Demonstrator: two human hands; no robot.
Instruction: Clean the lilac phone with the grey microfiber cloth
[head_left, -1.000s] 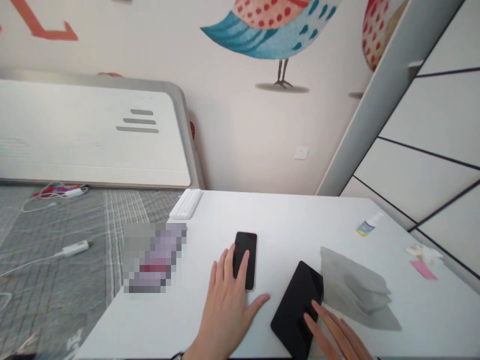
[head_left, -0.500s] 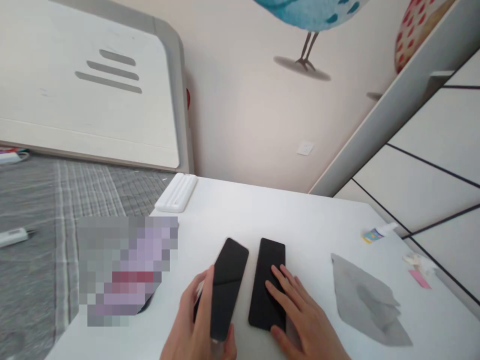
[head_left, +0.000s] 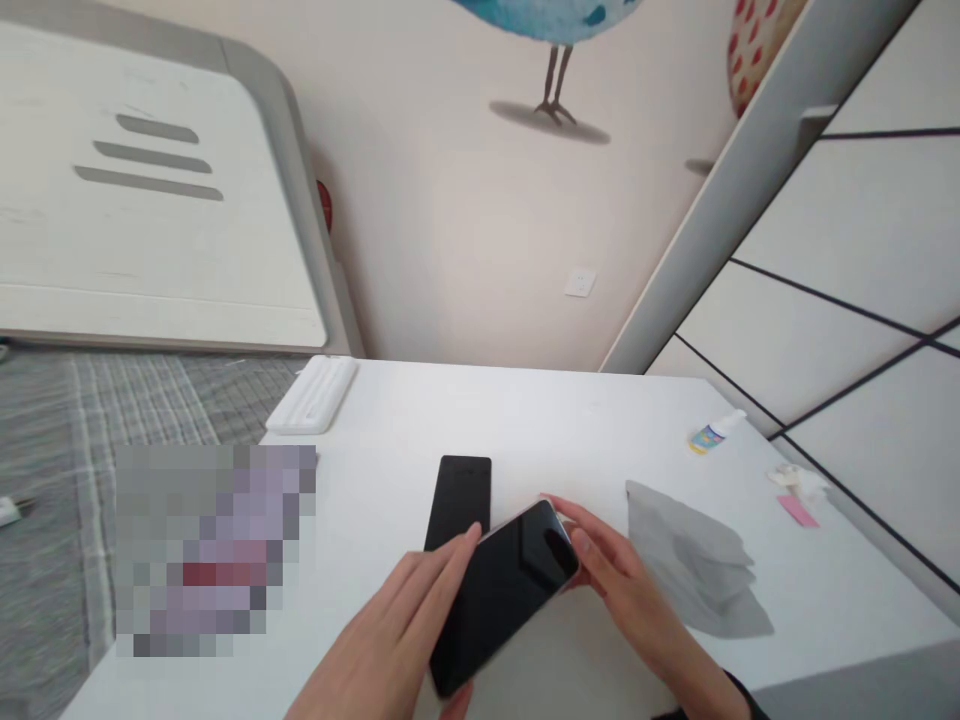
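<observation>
Between both hands is a smartphone (head_left: 510,595) with a dark screen facing up, tilted so its far end points right. My left hand (head_left: 397,625) is closed around its near left edge, with the thumb side along the rim. My right hand (head_left: 611,560) grips the far right corner, thumb on the edge and fingers behind it. A second black phone (head_left: 459,495) lies flat on the white table (head_left: 540,420), just beyond my left fingers and partly hidden by them. To the right of my right hand lies a crumpled grey cloth (head_left: 686,560).
A white power-bank-like block (head_left: 313,395) rests at the table's back left corner. Near the left edge is a pixelated purple object (head_left: 232,540). At the right are a small bottle (head_left: 714,432), a pink slip (head_left: 797,511) and crumpled white scraps (head_left: 806,483).
My right hand has left the flat phone and taken hold of the other phone's far end. That phone has turned clockwise and moved right, in front of the flat one. The view has shifted right.
</observation>
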